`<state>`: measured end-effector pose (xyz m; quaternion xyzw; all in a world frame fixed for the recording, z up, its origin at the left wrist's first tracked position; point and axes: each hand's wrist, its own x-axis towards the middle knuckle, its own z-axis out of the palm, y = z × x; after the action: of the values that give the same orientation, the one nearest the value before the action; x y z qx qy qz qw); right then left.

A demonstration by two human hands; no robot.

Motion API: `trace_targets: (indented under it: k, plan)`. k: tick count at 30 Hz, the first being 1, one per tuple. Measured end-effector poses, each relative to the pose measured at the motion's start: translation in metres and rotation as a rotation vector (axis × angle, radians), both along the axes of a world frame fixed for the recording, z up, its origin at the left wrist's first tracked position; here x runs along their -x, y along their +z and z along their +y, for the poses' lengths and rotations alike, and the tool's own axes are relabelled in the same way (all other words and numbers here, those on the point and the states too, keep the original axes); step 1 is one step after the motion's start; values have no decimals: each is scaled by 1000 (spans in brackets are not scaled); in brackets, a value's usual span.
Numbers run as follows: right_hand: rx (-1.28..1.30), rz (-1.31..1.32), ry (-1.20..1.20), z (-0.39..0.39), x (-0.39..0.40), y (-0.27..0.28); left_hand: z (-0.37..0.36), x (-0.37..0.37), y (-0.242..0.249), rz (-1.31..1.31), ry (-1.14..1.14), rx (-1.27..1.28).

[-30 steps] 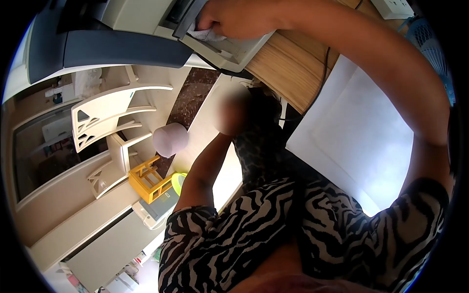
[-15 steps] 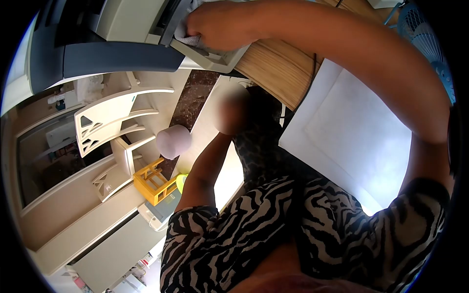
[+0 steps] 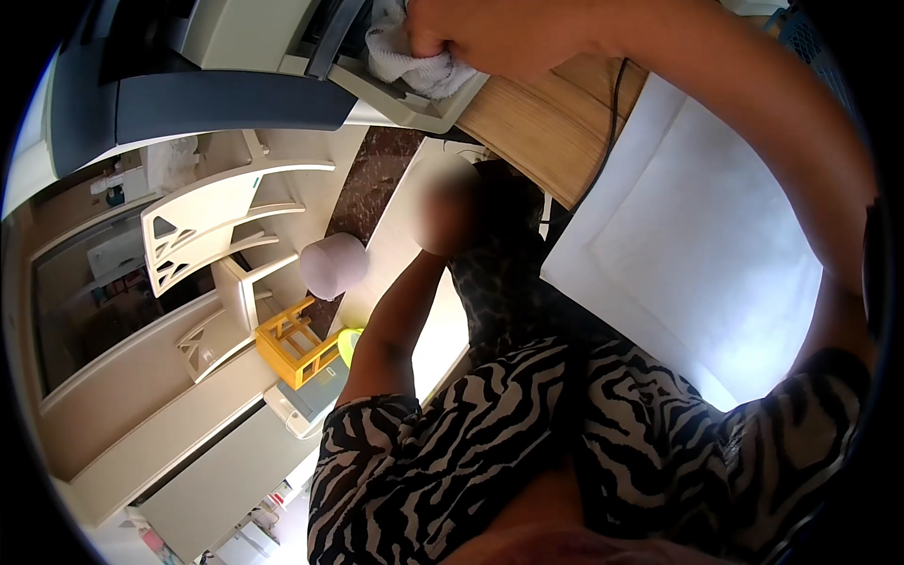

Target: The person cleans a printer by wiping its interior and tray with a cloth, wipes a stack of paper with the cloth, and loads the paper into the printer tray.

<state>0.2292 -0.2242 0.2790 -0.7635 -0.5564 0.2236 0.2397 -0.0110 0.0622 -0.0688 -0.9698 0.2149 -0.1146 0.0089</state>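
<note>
My right hand reaches in from the right and grips a white towel-like cloth, its fingers curled into it. The cloth lies against the inside of the beige frame of a grey and beige machine. Lower down, my left hand is at the end of my bent arm, beside dark patterned fabric. A round blur covers this hand, so its fingers cannot be made out. To the right is a large white sheet or panel, under my right forearm.
A wooden surface with a black cable adjoins the machine. A blue mesh item sits at the upper right. To the left are a white shelf unit, a pale round stool and a yellow stool.
My right hand has shifted to the right, and more of the white cloth and the machine's frame shows. My left hand has stayed about where it was.
</note>
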Motion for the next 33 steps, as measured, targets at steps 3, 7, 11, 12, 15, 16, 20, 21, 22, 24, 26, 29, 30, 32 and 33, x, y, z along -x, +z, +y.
trace_targets:
  k: [3, 7, 11, 12, 15, 16, 20, 21, 22, 24, 26, 29, 30, 32, 33]
  plan:
    - [-10, 140, -82, -14, 7, 6, 3, 1, -7, -5, 16, -14]
    - [-106, 302, -113, -33, 25, 21, 3, -4, -10, 2, 17, -1]
    - [-52, 224, -149, -18, 39, 11, -3, -2, 3, 92, 91, -20]
    - [-79, 176, -164, -13, 42, 0, -12, -2, 15, 186, 245, 108]
    - [-176, 9, -342, 7, 54, -11, -54, -20, 81, 418, 588, 341]
    - [-147, 27, -396, 13, 58, -7, -54, -23, 81, 467, 629, 317]
    - [-250, 521, -538, -2, 63, 8, -55, -22, 85, 488, 651, 314]
    - [-250, 383, -476, -4, 62, 3, -55, -22, 84, 477, 649, 322]
    - [-250, 247, -414, -4, 61, -3, -52, -20, 80, 467, 654, 330]
    - [-185, 20, -342, -6, 64, -11, -47, -21, 68, 451, 695, 343]
    - [-57, -165, -321, -8, 76, -10, -44, -26, 57, 435, 770, 356]
    - [-66, -29, -362, -5, 76, -3, -43, -26, 58, 445, 771, 362]
    - [-68, 104, -385, -6, 74, 0, -44, -25, 60, 459, 734, 373]
    - [-72, 371, -425, -10, 70, 5, -50, -21, 77, 474, 669, 393]
    - [-79, 265, -411, -12, 73, 3, -50, -19, 81, 474, 641, 401]
